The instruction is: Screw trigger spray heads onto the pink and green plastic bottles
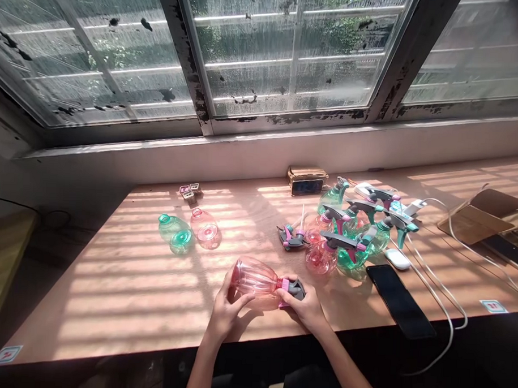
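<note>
A clear pink spray bottle (256,279) lies sideways between my hands, just above or on the table near its front edge. My left hand (227,309) is wrapped round the bottle's base. At the neck, my right hand (304,306) grips the grey and pink trigger head (295,288), which sits on the bottle's mouth; how tightly it is fixed I cannot tell. To the left are a green bottle (175,232) and a pink bottle (204,227), both without heads. Loose trigger heads (291,237) lie right of centre, beside several bottles with heads fitted (351,242).
A black phone (402,301), a white case (396,259) and white cables (444,296) lie at the right, near an open cardboard box (481,216). A device leans on a small box (307,181) by the wall. Small pieces (189,192) sit at the back left.
</note>
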Demonstrator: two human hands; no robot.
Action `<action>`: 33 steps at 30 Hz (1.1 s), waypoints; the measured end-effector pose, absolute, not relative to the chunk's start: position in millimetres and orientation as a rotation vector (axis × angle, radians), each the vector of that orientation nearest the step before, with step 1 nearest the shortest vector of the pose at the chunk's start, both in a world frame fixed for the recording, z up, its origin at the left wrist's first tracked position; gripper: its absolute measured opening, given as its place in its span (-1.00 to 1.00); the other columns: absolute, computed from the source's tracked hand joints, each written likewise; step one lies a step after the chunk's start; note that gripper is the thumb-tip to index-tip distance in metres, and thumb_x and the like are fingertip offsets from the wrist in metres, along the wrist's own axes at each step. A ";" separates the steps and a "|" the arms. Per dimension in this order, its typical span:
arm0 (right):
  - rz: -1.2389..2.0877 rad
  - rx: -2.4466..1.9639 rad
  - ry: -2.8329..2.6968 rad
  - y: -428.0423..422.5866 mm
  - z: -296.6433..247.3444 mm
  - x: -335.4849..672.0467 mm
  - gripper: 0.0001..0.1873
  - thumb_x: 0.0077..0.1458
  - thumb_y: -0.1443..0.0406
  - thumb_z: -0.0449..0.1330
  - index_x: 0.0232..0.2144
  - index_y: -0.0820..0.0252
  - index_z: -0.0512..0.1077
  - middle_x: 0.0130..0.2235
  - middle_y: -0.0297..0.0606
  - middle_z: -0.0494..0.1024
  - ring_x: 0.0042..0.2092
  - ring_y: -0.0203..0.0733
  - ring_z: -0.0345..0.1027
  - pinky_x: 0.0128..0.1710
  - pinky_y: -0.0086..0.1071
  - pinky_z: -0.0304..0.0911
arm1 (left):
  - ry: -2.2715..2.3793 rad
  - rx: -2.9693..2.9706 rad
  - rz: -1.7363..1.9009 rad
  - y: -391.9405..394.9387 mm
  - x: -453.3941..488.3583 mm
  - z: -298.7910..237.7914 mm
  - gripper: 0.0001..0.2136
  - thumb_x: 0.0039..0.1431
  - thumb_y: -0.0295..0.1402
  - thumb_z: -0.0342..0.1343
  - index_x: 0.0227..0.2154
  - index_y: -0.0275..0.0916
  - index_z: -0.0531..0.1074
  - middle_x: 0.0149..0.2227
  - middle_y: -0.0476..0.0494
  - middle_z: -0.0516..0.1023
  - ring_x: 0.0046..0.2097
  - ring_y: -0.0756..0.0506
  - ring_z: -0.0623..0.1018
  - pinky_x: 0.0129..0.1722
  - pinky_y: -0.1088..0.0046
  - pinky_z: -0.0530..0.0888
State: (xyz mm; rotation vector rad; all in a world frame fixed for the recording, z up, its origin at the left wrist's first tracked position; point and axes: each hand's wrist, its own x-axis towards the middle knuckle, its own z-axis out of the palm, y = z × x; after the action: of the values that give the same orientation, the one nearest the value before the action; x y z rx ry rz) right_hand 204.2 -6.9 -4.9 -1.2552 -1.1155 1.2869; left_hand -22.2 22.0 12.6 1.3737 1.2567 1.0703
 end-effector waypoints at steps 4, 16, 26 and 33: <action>1.298 -1.248 -1.092 -6.5 -3.8 205.4 -0.77 0.30 0.24 0.30 -0.04 0.21 0.50 -0.07 -0.24 0.61 -0.18 -0.08 0.57 -0.23 -0.17 0.54 | 1.185 1.351 1.046 24.6 -25.0 12.6 -0.16 0.07 -0.20 0.41 0.38 -0.03 0.15 0.43 -0.21 0.23 0.44 -0.36 0.20 0.41 0.06 0.19; 1.336 -1.177 -1.059 -7.7 -9.5 207.6 -0.77 0.29 0.26 0.30 -0.04 0.21 0.49 -0.15 -0.28 0.61 -0.28 -0.16 0.55 -0.34 -0.26 0.54 | 1.045 1.298 1.006 33.9 -20.7 25.3 -0.22 0.10 -0.31 0.38 0.36 -0.02 0.20 0.38 -0.16 0.33 0.40 -0.36 0.26 0.39 0.06 0.21; 1.255 -1.168 -1.114 -1.8 4.6 202.4 -0.80 0.21 0.28 0.38 -0.13 0.21 0.54 -0.19 -0.30 0.64 -0.18 -0.08 0.57 -0.17 -0.13 0.53 | 1.094 1.255 1.069 32.5 -21.0 20.4 -0.19 0.14 -0.20 0.35 0.40 -0.04 0.09 0.43 -0.26 0.21 0.44 -0.39 0.18 0.42 -0.09 0.10; 1.248 -1.194 -1.000 0.1 6.9 203.0 -0.75 0.20 0.20 0.38 -0.14 0.21 0.52 -0.24 -0.31 0.64 -0.30 -0.15 0.57 -0.32 -0.24 0.54 | 1.046 1.289 1.021 31.8 -21.5 20.3 -0.18 0.10 -0.35 0.40 0.38 0.04 0.15 0.42 -0.14 0.26 0.43 -0.32 0.22 0.41 0.09 0.18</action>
State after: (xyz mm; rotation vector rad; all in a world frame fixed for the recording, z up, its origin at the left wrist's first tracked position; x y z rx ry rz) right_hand 203.0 0.1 6.9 -1.1941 -0.9997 1.2484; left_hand -21.5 31.8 20.3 1.2885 1.0463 1.0206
